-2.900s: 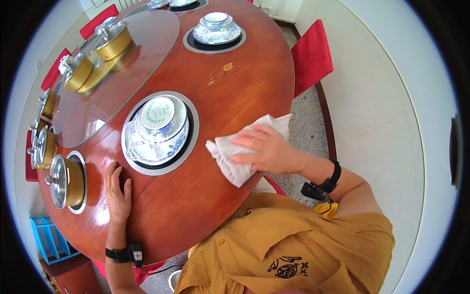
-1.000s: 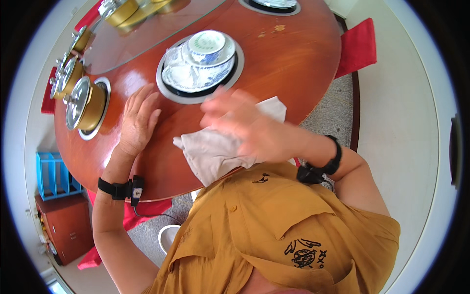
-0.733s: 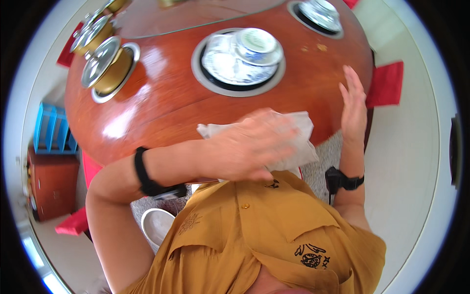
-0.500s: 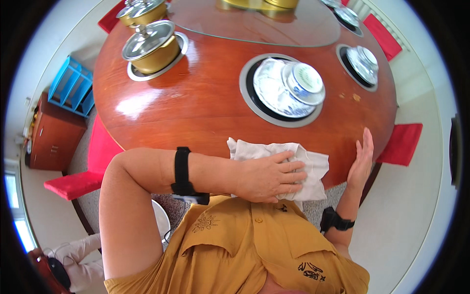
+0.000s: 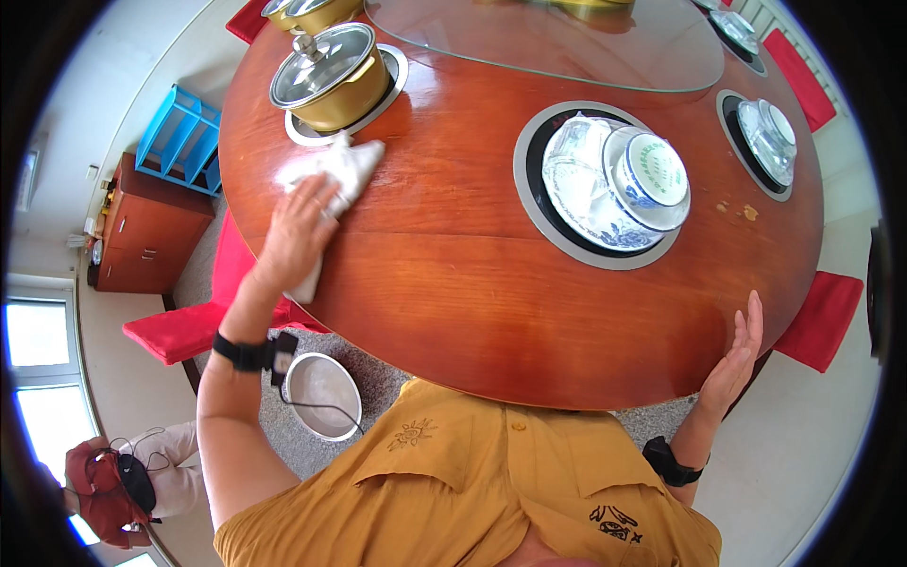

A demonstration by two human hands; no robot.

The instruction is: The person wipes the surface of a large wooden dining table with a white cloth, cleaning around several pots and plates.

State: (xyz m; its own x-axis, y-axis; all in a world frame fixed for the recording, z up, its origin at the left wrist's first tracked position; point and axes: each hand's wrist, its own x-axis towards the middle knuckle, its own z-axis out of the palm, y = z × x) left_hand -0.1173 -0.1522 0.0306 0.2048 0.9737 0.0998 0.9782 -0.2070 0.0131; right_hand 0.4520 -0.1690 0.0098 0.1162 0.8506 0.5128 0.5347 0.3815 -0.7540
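Note:
My left hand presses a white cloth flat on the wooden table, at its left side. The fingers lie over the cloth, which is bunched ahead of them and trails over the table's edge. Just beyond it stands a gold pot with a glass lid, set on a round metal-rimmed inset. My right hand is at the table's near right edge, fingers stretched out and holding nothing. Between the hands, farther in, a wrapped stack of blue-and-white dishes sits on another round inset.
A glass turntable covers the table's middle. More wrapped dishes stand at the right. Red chairs ring the table. A white basin is on the floor at left. Beyond are a blue rack and a person.
My left hand has swept the cloth from the near edge in front of me out to the left, close to the gold pot. My right hand stays stretched out by the right edge.

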